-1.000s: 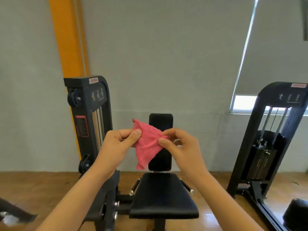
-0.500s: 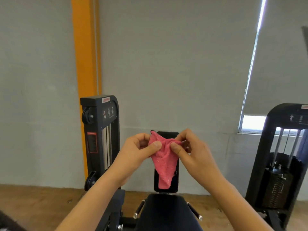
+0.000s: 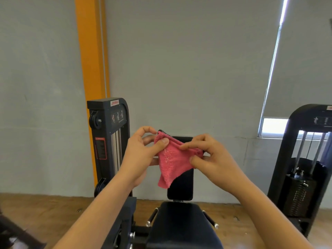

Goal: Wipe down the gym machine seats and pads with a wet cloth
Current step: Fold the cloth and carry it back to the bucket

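Note:
A small pink cloth [image 3: 170,163] hangs in the air between my hands, in front of the machine. My left hand [image 3: 142,153] pinches its upper left corner between thumb and fingers. My right hand [image 3: 210,159] grips its upper right edge. Behind the cloth stands the black upright back pad [image 3: 181,184], partly hidden by it. Below lies the black padded seat [image 3: 181,225], with short chrome-tipped handles on both sides.
The machine's black weight-stack tower [image 3: 109,141] rises left of the seat, before an orange pillar [image 3: 91,51]. A second black weight machine [image 3: 305,168] stands at the right under a blinded window. Grey wall behind, wooden floor [image 3: 45,211] below.
My hands have drawn apart a little, spreading the cloth's top edge wider. The view has dropped slightly, so more of the seat shows.

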Available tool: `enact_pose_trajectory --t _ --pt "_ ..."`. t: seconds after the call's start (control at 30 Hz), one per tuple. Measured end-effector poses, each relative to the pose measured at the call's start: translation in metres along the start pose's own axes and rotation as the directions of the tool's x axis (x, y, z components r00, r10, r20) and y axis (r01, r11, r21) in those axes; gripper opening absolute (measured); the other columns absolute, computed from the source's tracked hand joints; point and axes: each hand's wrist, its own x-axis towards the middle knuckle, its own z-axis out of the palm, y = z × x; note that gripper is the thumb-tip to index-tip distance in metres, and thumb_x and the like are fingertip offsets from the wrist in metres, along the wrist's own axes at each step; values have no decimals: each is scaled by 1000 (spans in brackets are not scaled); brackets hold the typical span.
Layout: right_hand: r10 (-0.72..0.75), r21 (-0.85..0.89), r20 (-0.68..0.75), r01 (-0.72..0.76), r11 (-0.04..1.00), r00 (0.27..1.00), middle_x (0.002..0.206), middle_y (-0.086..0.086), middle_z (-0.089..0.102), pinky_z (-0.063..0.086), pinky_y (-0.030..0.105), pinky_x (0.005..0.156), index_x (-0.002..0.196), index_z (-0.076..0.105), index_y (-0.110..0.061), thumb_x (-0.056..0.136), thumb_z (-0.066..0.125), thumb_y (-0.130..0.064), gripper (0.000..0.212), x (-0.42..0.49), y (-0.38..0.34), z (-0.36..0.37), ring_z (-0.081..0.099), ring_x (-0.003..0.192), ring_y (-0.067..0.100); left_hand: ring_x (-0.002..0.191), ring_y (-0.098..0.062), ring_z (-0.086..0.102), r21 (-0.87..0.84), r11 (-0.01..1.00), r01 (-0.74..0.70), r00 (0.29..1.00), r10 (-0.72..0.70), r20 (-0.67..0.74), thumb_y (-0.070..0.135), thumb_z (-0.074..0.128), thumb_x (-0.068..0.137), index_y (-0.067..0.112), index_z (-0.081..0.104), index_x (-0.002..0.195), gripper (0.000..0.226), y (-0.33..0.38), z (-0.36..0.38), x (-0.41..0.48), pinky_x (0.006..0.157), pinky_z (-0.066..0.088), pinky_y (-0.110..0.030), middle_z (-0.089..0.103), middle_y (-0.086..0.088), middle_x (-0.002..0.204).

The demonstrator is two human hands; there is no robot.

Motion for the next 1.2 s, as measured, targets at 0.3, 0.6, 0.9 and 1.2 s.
enact_pose_trajectory --t 0.3,0.6,0.9,1.2 --pt "-54 -76 -20 53 996 998 126 -22 57 51 13 88 135 51 -44 83 84 -33 63 -16 2 17 55 115 -6 101 -27 74 -203 979 37 998 -24 63 10 72 81 18 56 130 52 4 16 -13 71 62 -35 67 -16 121" --pt "115 109 124 -129 986 986 111 -2 69 63 30 70 124 66 -33 83 78 -5 50 -22 8 -8 74 87 16 112 -4 62 604 705 -372 919 185 349 33 85 79 31 70 118 42 -18 -1 -24 87 58 -23 64 21 113" --pt "280 184 79 -290 939 957 107 -4 75 63 28 79 122 68 -29 89 78 -14 38 -80 50 18 76 92 10 89 -10 73 515 849 -115 948 -61 313 26 84 75 23 76 99 25 -65 -6 -30 82 57 -19 77 5 92" --pt "565 245 -176 -519 819 806 108 -3 77 64 34 85 128 69 -21 89 78 -12 41 -182 94 46 76 97 11 95 -13 72 481 869 -115 773 -226 592 28 84 77 22 78 99 24 -160 18 -41 85 58 -27 76 5 97"
